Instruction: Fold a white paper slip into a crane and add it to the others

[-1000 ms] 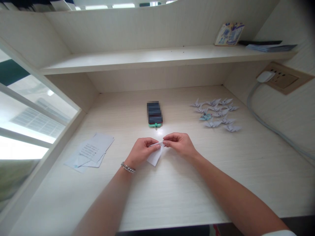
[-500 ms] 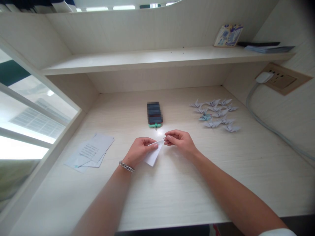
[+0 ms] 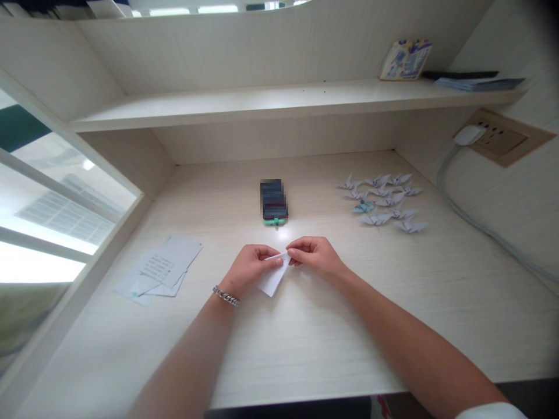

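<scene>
A small folded piece of white paper (image 3: 273, 279) is held just above the pale wooden desk (image 3: 305, 337) at its middle. My left hand (image 3: 250, 269), with a metal bracelet on the wrist, pinches the paper's upper left edge. My right hand (image 3: 315, 255) pinches the paper's top right tip, fingers pressed together. The two hands nearly touch over the paper. Behind them lies a phone (image 3: 273, 202) in a green case.
Several folded paper cranes (image 3: 383, 201) lie at the back right of the desk. Loose paper sheets (image 3: 159, 270) lie at the left. A shelf (image 3: 279, 102) runs above with a booklet (image 3: 406, 58). A wall socket (image 3: 502, 137) with a cable is at the right.
My right hand drew away to the right half a second ago, then came back toward my left hand. The paper stays pinched between both hands.
</scene>
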A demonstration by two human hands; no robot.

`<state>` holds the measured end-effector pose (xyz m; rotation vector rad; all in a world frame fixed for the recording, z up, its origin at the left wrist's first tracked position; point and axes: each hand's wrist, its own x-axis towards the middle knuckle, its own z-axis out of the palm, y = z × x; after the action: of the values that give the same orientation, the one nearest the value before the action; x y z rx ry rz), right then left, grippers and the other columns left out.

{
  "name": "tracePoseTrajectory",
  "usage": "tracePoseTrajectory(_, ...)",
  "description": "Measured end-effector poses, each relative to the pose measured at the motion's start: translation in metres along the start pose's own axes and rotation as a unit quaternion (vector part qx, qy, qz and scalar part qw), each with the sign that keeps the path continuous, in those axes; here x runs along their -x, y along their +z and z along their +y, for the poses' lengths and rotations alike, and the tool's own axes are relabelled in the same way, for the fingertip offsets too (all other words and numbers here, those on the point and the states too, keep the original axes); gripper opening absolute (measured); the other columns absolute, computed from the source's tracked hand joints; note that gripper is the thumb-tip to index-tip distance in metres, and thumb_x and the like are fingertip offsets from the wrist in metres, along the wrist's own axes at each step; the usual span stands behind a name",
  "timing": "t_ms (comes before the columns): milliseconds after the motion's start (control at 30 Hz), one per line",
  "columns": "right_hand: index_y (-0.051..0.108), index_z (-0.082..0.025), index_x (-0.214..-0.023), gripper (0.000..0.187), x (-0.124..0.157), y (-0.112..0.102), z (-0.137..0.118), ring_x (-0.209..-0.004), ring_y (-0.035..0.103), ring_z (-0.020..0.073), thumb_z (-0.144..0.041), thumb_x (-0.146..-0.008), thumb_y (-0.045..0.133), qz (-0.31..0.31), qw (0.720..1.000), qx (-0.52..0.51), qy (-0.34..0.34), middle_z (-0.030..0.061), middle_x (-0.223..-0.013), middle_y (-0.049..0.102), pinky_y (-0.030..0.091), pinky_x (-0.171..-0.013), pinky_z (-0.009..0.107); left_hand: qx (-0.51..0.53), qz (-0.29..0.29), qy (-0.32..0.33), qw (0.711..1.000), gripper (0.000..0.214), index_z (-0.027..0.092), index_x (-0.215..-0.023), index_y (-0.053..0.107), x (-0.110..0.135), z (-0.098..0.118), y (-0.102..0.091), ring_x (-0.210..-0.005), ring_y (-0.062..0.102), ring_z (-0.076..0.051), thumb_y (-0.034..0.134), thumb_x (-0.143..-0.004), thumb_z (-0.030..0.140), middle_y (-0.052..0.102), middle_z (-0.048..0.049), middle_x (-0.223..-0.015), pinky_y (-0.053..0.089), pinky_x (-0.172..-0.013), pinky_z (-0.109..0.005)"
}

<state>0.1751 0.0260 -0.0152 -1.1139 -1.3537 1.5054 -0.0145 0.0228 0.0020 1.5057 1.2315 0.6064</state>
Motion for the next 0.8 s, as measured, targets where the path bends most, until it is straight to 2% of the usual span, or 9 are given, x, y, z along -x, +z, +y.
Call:
tracePoseTrajectory(133,0.069,-0.014,-0.078,0.022,0.000,0.001,0.000,-0.060,0.063,0.0152,-0.034,-0.068,0.067,0.001,1.000,0.015,0.003,0.0041,-0.065,0.066,0.052,-0.061,0.028,0.009,-0.009,0.004,1.000,0.031,0.013,-0.082,0.070,-0.001,-0.001,0.001,-0.064,0.057,-0.015,0.063,-0.070,0.041,0.068,-0.0068,-0.076,0.038,-0.051,-0.022)
tracePoseTrajectory(367,0.069,-0.013,-0.082,0.027,-0.001,-0.001,0.000,-0.058,0.063,0.0145,-0.036,-0.067,0.068,0.041,0.999,-0.027,0.016,0.0038,-0.060,0.066,0.051,-0.057,0.026,0.124,-0.021,0.038,0.991,0.041,0.014,-0.106,0.063,0.000,-0.002,-0.003,-0.078,0.061,-0.018,0.069,-0.068,0.026,0.068,-0.0096,-0.095,0.045,-0.063,-0.025)
tracePoseTrajectory(500,0.069,-0.012,-0.082,0.026,0.000,-0.001,-0.002,-0.058,0.063,0.0135,-0.033,-0.068,0.069,0.042,0.998,-0.035,0.024,0.0046,-0.061,0.066,0.050,-0.056,0.024,0.089,0.016,0.058,0.994,0.029,0.014,-0.100,0.067,0.001,0.001,-0.003,-0.082,0.061,-0.018,0.062,-0.074,0.027,0.068,-0.0094,-0.097,0.046,-0.066,-0.025)
tracePoseTrajectory(600,0.070,-0.012,-0.081,0.023,0.001,0.000,-0.003,-0.058,0.062,0.0132,-0.032,-0.068,0.068,0.028,0.999,-0.034,0.029,0.0043,-0.062,0.066,0.049,-0.056,0.023,0.056,0.039,0.065,0.996,0.026,0.015,-0.095,0.068,0.000,0.001,0.000,-0.080,0.061,-0.018,0.060,-0.076,0.030,0.069,-0.0084,-0.093,0.045,-0.063,-0.024)
tracePoseTrajectory(800,0.071,-0.013,-0.079,0.023,0.003,0.002,-0.004,-0.057,0.061,0.0133,-0.033,-0.067,0.069,-0.009,0.998,-0.035,0.043,0.0045,-0.066,0.067,0.049,-0.057,0.025,0.040,0.047,0.089,0.994,0.023,0.015,-0.089,0.070,0.001,0.001,0.006,-0.074,0.062,-0.016,0.061,-0.076,0.031,0.071,-0.0064,-0.086,0.045,-0.059,-0.023)
